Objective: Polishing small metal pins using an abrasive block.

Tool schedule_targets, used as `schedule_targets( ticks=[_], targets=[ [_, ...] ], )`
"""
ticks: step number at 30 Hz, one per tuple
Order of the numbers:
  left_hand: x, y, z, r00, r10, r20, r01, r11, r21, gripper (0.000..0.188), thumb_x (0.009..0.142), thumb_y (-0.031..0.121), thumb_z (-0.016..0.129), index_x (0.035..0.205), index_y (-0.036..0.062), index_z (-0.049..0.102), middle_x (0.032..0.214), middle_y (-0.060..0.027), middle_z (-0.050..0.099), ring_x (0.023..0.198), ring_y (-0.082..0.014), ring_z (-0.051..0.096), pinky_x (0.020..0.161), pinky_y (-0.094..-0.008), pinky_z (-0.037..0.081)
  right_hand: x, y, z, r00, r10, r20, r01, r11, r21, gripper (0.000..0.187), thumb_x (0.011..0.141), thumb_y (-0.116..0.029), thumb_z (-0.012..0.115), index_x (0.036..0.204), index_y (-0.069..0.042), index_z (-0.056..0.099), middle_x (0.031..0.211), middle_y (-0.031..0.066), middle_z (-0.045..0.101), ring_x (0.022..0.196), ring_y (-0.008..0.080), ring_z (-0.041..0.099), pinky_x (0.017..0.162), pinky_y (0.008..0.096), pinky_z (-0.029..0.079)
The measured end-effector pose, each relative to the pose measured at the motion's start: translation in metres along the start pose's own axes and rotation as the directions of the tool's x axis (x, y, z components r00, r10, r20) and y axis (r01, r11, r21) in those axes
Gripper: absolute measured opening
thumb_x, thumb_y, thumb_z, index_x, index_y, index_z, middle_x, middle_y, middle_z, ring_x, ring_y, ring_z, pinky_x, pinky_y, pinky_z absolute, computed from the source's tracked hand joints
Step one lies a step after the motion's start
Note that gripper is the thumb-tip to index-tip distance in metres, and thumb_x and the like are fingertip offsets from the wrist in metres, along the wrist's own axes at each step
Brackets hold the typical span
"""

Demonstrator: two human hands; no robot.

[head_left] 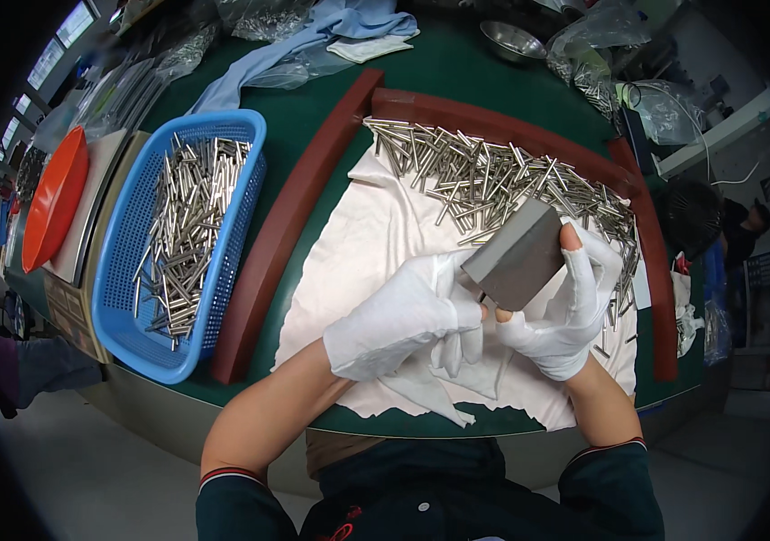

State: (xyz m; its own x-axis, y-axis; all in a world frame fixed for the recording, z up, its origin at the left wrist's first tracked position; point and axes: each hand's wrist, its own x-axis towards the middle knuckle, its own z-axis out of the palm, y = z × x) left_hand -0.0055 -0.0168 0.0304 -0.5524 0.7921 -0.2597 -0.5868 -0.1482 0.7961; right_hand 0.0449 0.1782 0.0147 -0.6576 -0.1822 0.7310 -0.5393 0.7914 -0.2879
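My right hand (574,307), in a white glove with bare thumb and fingertip, grips a dark grey rectangular block (525,257) tilted above the cloth. My left hand (407,316), also white-gloved, has its fingers curled together at the block's lower left edge. Whatever is pinched there is mostly hidden; a small dark tip shows beside the thumb. Under both hands spreads a pale cloth (331,270). Many short metal pins (475,171) lie heaped on its far part, and some are strewn down its right side.
Dark red wooden bars (299,216) frame the cloth on the green table (290,117). At left stands a blue perforated basket (105,279) of pins, with an orange-red tray (56,198) beyond it. A metal bowl (513,41), blue cloth (268,59) and plastic bags lie at the back.
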Motion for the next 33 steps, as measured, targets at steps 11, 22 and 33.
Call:
schedule_targets(
  ticks=[11, 22, 33],
  targets=[
    [-0.002, -0.003, -0.008, 0.994, 0.095, 0.062, -0.09, 0.993, -0.081, 0.059, 0.08, 0.0, 0.055, 0.136, -0.0051, 0.037, 0.089, -0.0087, 0.065, 0.055, -0.0109, 0.06, 0.045, -0.0203, 0.049, -0.013, 0.006, 0.0, 0.999, -0.042, -0.034, 0.041, 0.998, -0.053, 0.092, 0.059, -0.02, 0.08, 0.137, -0.001, 0.034, 0.118, 0.0153, 0.039, 0.106, 0.0273, 0.045, 0.085, 0.0348, 0.042],
    [-0.001, -0.005, -0.005, 0.992, 0.128, -0.005, -0.128, 0.985, -0.117, 0.055, 0.084, 0.005, 0.057, 0.134, -0.005, 0.038, 0.086, -0.0134, 0.064, 0.047, -0.0124, 0.058, 0.041, -0.0205, 0.047, -0.014, 0.004, 0.003, 0.999, -0.033, -0.026, 0.03, 0.993, -0.112, 0.094, 0.058, -0.021, 0.081, 0.137, -0.003, 0.034, 0.119, 0.0156, 0.037, 0.107, 0.0283, 0.044, 0.084, 0.0363, 0.043],
    [-0.003, -0.002, -0.001, 0.981, 0.159, -0.109, -0.15, 0.985, 0.087, 0.057, 0.086, 0.008, 0.052, 0.139, 0.0033, 0.034, 0.061, -0.0094, 0.061, 0.048, -0.0109, 0.058, 0.045, -0.0213, 0.046, -0.009, 0.013, -0.001, 0.99, 0.079, -0.121, -0.083, 0.996, -0.027, 0.085, 0.06, -0.014, 0.076, 0.135, -0.002, 0.039, 0.118, 0.014, 0.041, 0.107, 0.025, 0.045, 0.088, 0.0338, 0.043]
  ],
)
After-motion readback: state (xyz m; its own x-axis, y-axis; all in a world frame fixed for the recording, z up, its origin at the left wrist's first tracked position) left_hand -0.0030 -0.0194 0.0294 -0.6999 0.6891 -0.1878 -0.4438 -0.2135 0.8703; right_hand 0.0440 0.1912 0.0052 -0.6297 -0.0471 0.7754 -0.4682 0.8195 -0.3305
